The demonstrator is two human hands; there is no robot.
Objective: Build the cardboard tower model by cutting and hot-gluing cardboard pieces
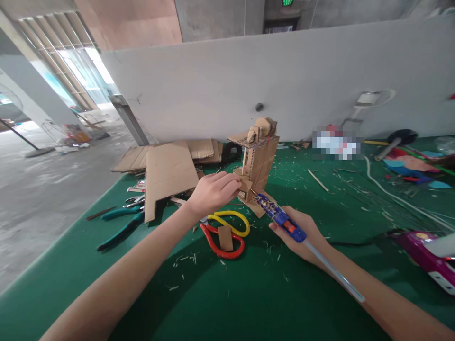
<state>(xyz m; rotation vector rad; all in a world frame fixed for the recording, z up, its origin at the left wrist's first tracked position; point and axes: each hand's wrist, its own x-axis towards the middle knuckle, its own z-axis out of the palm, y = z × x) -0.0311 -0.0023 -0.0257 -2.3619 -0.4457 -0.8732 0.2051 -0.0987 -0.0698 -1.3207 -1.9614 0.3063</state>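
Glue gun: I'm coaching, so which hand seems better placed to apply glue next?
Probably the right hand: it holds the glue gun, nozzle close to the model, while the left hand pinches a cardboard piece there.

In view are one left hand (215, 192), one right hand (309, 225), one blue glue gun (280, 218), one clear rod (334, 272), one cardboard tower (265, 163), one pair of red-and-yellow scissors (248, 226), one small cardboard rectangle (225, 238) on them, one pair of teal-handled pliers (126, 232), and one exit sign (287, 3).
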